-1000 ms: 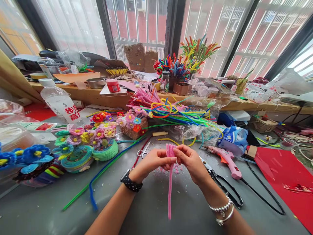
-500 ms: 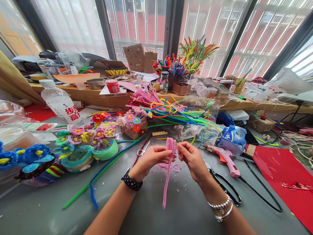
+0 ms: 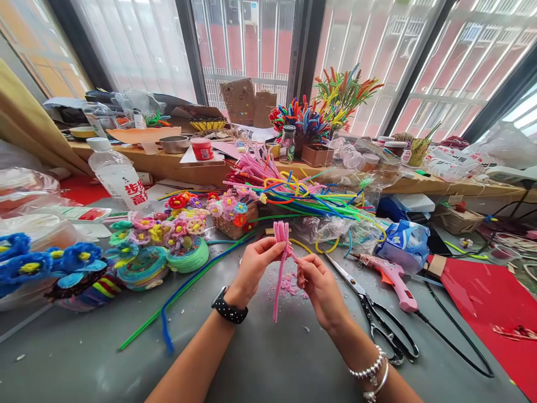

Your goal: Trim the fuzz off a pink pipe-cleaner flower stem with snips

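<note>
Change: both hands have shifted left, and the pink pipe cleaner bundle (image 3: 280, 263) now tilts, its tail swung leftward.
Left hand (image 3: 255, 263): fingers pinched narrow on the bundle just below its splayed top.
Right hand (image 3: 316, 285): fingers closed on the stems lower down.
Handling: likely very light, fuzzy, easily bent; best held near the gathered neck.
Position: held above the grey table (image 3: 260, 358), over pink fluff.
Room: open table toward the person; scissors (image 3: 369, 305) lie close on the right, green and blue stems (image 3: 184, 291) on the left.
</note>
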